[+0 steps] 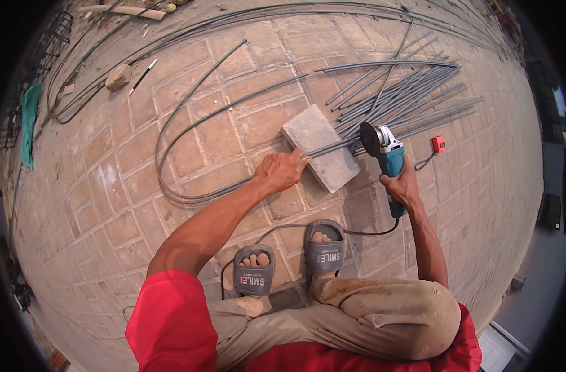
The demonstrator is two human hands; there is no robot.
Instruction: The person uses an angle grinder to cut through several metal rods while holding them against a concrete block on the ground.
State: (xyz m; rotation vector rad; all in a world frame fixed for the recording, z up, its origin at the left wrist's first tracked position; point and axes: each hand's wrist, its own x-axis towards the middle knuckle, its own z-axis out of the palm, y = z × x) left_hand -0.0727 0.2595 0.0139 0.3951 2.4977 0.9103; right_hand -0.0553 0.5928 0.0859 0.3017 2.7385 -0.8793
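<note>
My left hand [282,170] is closed around a few thin metal rods [329,149], which rest across a grey concrete block [320,127]. From that hand the rods run left and curve back in a wide loop [165,146]. My right hand [402,186] grips a teal angle grinder [391,162] by its body. The grinder's dark disc [370,139] stands upright at the right ends of the held rods; whether it touches them I cannot tell. Beyond the block lies a loose pile of straight cut rods [397,93].
A red tape measure [438,144] with a strap lies right of the grinder. The black power cord [370,233] passes by my sandals [325,248]. Long bent rods [190,28] cross the far paving. A marker [143,77], a stone [119,77] and green cloth [29,124] lie left.
</note>
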